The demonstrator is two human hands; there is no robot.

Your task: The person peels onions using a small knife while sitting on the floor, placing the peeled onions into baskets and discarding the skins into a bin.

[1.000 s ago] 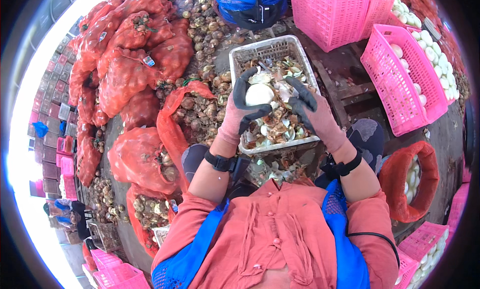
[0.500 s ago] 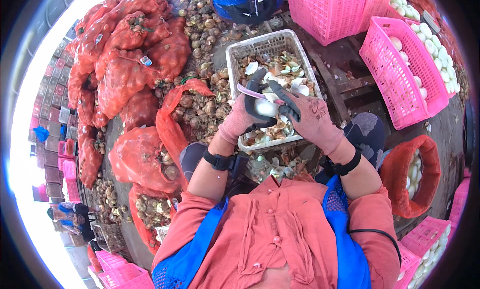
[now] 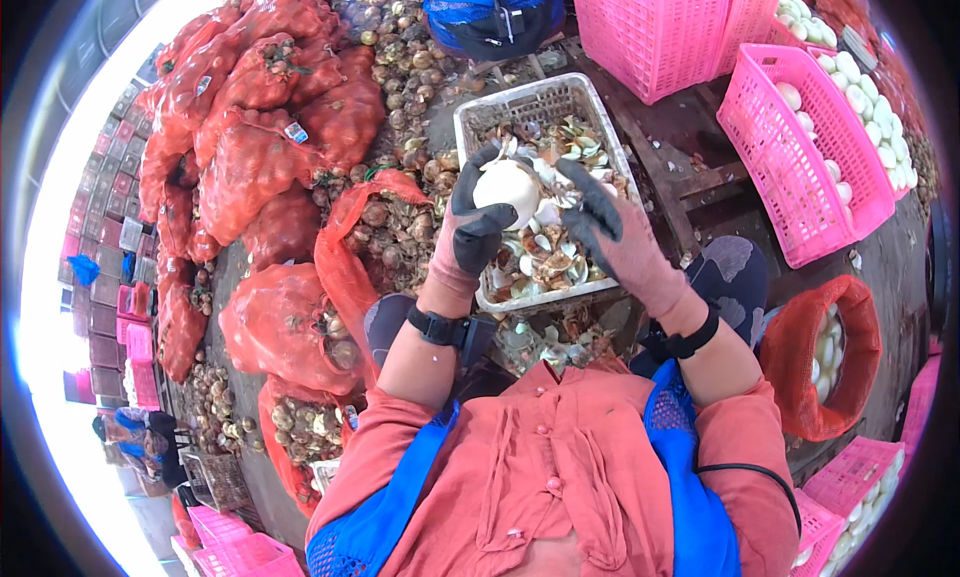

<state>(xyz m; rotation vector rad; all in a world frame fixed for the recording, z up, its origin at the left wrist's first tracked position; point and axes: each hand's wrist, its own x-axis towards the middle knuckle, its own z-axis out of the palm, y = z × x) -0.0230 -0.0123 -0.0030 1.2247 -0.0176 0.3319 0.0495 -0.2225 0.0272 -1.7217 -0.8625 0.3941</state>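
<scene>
Crowded floor, red mesh sacks (image 3: 262, 157) piled at 10 o'clock, pink crate (image 3: 770, 157) at 2. White onion (image 3: 507, 193) sits over the peel crate's (image 3: 518, 106) 9 o'clock side, left grip (image 3: 464, 213) wrapped around it. Looks firm, lightish, probably slick and easy to bruise, so I'd cup the widest part. Right grip's (image 3: 612, 227) fingers are spread; can't tell if its palm hides anything. Gap at 3 o'clock, crate rim near 6.

two gloved hands (image 3: 468, 227) (image 3: 625, 239), one held white onion (image 3: 507, 191), one whitish basket (image 3: 550, 296), two black wristbands (image 3: 436, 326) (image 3: 697, 332)
</scene>
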